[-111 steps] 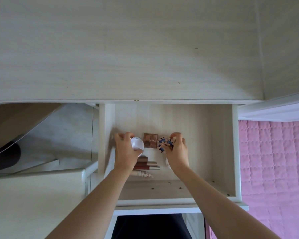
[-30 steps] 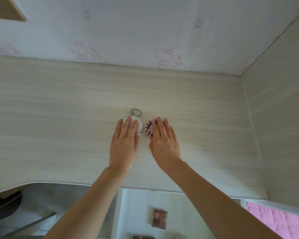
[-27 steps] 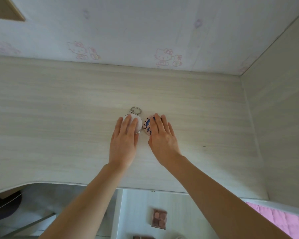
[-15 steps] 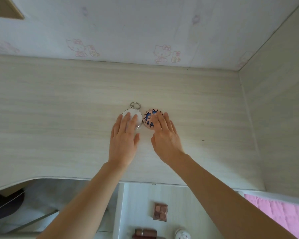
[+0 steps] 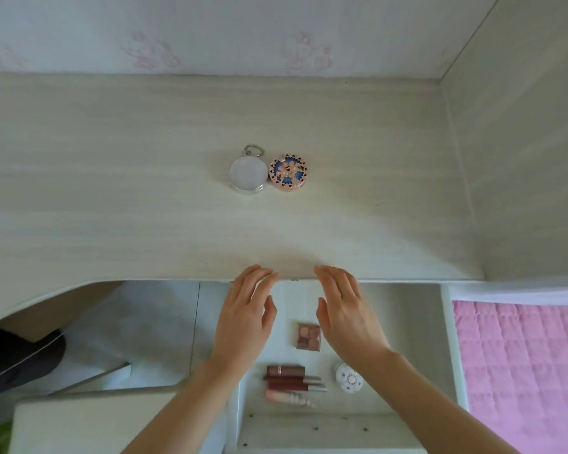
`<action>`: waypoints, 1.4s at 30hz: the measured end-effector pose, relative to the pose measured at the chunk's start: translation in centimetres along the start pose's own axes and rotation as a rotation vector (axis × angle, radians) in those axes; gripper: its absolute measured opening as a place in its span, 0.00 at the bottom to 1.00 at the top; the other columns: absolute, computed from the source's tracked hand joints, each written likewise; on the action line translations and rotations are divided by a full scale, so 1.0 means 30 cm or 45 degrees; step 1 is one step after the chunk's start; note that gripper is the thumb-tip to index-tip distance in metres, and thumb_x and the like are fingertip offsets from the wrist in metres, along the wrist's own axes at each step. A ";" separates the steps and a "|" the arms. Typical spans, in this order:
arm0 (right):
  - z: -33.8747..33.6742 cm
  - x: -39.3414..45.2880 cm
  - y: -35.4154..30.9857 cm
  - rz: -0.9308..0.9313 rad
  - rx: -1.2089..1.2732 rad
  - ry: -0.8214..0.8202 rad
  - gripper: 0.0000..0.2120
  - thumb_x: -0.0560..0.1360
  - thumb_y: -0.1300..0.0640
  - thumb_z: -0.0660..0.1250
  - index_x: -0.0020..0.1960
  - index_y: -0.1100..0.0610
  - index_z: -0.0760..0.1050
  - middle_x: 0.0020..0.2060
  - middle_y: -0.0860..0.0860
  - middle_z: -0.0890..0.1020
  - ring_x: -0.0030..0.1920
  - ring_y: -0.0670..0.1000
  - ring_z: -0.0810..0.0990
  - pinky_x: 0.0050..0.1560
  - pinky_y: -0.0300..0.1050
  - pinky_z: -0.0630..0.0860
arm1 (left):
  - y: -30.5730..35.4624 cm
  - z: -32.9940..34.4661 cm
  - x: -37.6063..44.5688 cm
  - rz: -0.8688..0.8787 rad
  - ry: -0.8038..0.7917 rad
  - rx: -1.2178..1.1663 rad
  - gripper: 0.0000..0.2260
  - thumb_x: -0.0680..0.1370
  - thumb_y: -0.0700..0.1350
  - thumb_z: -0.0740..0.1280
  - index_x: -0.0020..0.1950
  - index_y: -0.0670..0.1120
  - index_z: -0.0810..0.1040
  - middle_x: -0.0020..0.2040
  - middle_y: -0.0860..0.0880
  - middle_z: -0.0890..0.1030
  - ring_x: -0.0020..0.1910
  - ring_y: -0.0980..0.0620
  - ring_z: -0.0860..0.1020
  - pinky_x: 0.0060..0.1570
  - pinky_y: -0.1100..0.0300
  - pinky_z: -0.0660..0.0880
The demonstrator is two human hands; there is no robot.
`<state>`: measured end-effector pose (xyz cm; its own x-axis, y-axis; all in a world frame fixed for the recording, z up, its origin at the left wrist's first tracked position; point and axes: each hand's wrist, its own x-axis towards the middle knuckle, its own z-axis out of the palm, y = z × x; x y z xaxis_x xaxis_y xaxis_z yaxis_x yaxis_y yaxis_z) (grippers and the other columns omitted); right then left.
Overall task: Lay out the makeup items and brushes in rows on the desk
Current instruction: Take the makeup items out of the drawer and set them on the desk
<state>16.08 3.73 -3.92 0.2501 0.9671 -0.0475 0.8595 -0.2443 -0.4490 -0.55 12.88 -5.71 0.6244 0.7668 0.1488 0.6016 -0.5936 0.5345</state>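
Observation:
A round white compact with a key ring (image 5: 247, 173) and a pink round compact with a blue pattern (image 5: 288, 173) lie side by side, touching, on the pale wooden desk (image 5: 112, 191). My left hand (image 5: 243, 319) and my right hand (image 5: 346, 314) hover empty, fingers apart, over the open drawer (image 5: 407, 322) below the desk's front edge. In the drawer lie a small eyeshadow palette (image 5: 308, 336), a few lip tubes (image 5: 292, 381), a pink tube (image 5: 287, 398) and a small white round case (image 5: 349, 377).
A wall with faint cartoon prints (image 5: 276, 34) backs the desk and a side panel (image 5: 522, 158) closes it on the right. A pink quilted cover (image 5: 522, 371) lies at lower right. A dark chair part (image 5: 17, 358) sits at lower left.
Both hands let go of the two round compacts on the desk and drew back toward me, now over the drawer. The view tilted down, showing more of the drawer.

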 end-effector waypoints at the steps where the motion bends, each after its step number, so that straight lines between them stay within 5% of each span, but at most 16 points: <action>1: 0.007 -0.029 0.002 0.007 0.018 -0.007 0.23 0.72 0.68 0.65 0.67 0.65 0.70 0.62 0.59 0.75 0.64 0.58 0.73 0.60 0.51 0.75 | 0.006 0.011 -0.029 0.014 -0.029 -0.006 0.16 0.73 0.34 0.67 0.61 0.42 0.78 0.60 0.48 0.77 0.64 0.48 0.72 0.62 0.54 0.73; 11: 0.189 -0.296 0.114 0.192 -0.011 -0.216 0.20 0.71 0.67 0.68 0.62 0.64 0.74 0.56 0.57 0.79 0.60 0.58 0.76 0.57 0.49 0.77 | -0.001 0.229 -0.220 -0.070 -0.646 0.046 0.14 0.76 0.39 0.65 0.62 0.43 0.75 0.60 0.48 0.76 0.63 0.49 0.73 0.57 0.57 0.74; 15: 0.270 -0.363 0.198 0.378 -0.032 -0.453 0.20 0.79 0.58 0.59 0.70 0.59 0.66 0.65 0.53 0.72 0.67 0.53 0.68 0.63 0.47 0.71 | -0.022 0.322 -0.215 -0.139 -0.735 0.083 0.18 0.77 0.41 0.63 0.67 0.46 0.70 0.67 0.50 0.71 0.67 0.50 0.68 0.59 0.56 0.73; 20: 0.336 -0.397 0.261 0.764 0.115 -0.629 0.23 0.79 0.51 0.61 0.70 0.58 0.61 0.65 0.55 0.68 0.64 0.57 0.67 0.58 0.49 0.74 | -0.053 0.414 -0.202 -0.191 -0.825 0.147 0.26 0.79 0.47 0.64 0.75 0.46 0.60 0.71 0.47 0.67 0.68 0.45 0.66 0.61 0.53 0.72; 25: 0.380 -0.418 0.284 1.098 0.299 -0.641 0.26 0.76 0.48 0.63 0.68 0.60 0.62 0.62 0.57 0.67 0.62 0.60 0.69 0.60 0.51 0.71 | -0.046 0.474 -0.201 -0.271 -0.874 0.194 0.27 0.78 0.52 0.64 0.75 0.48 0.60 0.69 0.47 0.67 0.66 0.43 0.65 0.60 0.51 0.72; 35: 0.439 -0.409 0.241 0.942 0.041 -0.646 0.29 0.78 0.43 0.61 0.67 0.63 0.60 0.62 0.59 0.66 0.62 0.58 0.69 0.61 0.45 0.70 | -0.011 0.536 -0.214 -0.288 -0.751 0.327 0.17 0.74 0.51 0.71 0.56 0.44 0.71 0.56 0.46 0.72 0.56 0.46 0.70 0.53 0.54 0.73; 42: 0.460 -0.419 0.204 0.968 0.100 -0.531 0.27 0.78 0.45 0.62 0.67 0.62 0.59 0.63 0.59 0.66 0.62 0.57 0.68 0.62 0.43 0.67 | 0.022 0.543 -0.264 -0.326 -0.718 0.352 0.25 0.72 0.58 0.70 0.64 0.46 0.70 0.60 0.48 0.71 0.59 0.46 0.70 0.55 0.55 0.73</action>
<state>12.05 -8.94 -18.38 0.5467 0.4948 -0.6755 0.4887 -0.8436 -0.2224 3.02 2.44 -20.07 0.5644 0.6913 -0.4511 0.8237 -0.5082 0.2516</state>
